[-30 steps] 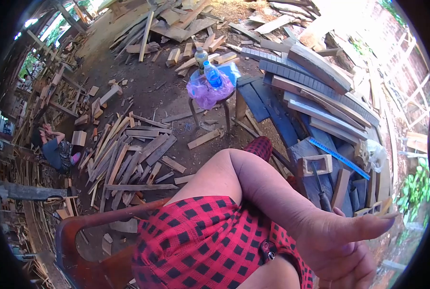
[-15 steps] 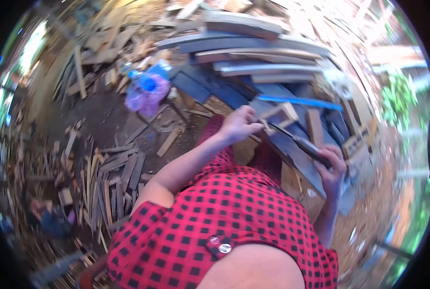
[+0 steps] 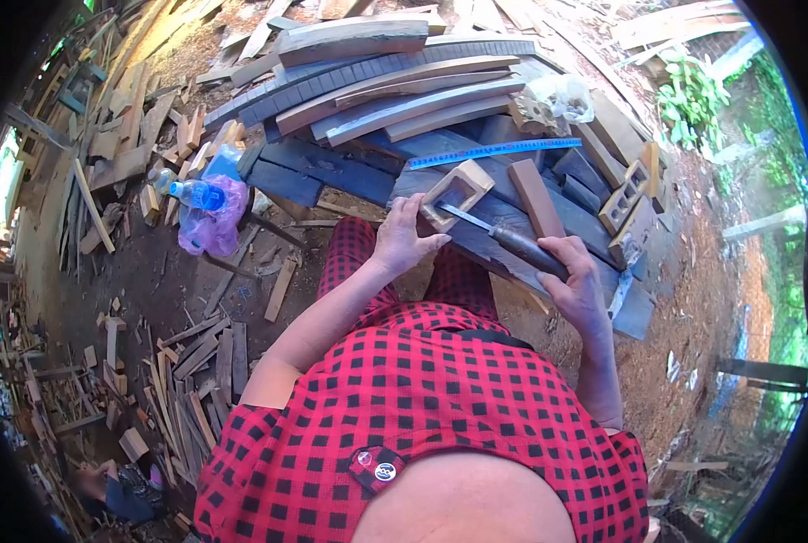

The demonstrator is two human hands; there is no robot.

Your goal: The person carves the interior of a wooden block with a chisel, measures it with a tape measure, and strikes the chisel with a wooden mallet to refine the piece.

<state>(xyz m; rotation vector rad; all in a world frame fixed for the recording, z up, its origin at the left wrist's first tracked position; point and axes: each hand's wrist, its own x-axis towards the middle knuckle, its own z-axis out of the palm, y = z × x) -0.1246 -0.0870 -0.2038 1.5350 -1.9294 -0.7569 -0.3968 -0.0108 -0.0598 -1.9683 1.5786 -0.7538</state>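
My left hand (image 3: 404, 237) is closed on the near end of a small wooden frame (image 3: 479, 177), a block with a rectangular opening. In my right hand (image 3: 574, 279) is the dark handle of a chisel (image 3: 514, 242). Its metal blade points left, and the tip lies at the frame's near end, beside my left fingers. Both hands are above a dark wooden bench (image 3: 503, 201). A blue measuring strip (image 3: 494, 152) lies just beyond the frame, and a reddish-brown wood block (image 3: 535, 197) rests to its right.
Long planks (image 3: 404, 90) are stacked at the bench's far side. Blocks with cut openings (image 3: 623, 196) stand at the right. A pink plastic bag (image 3: 212, 217) with bottles is at the left. Scrap wood (image 3: 191, 371) covers the ground at lower left, where another person (image 3: 130, 493) is partly visible.
The view has shifted, so the bench and both hands appear farther left. The frame is still in my left hand and the chisel in my right, its tip still at the frame's near end.
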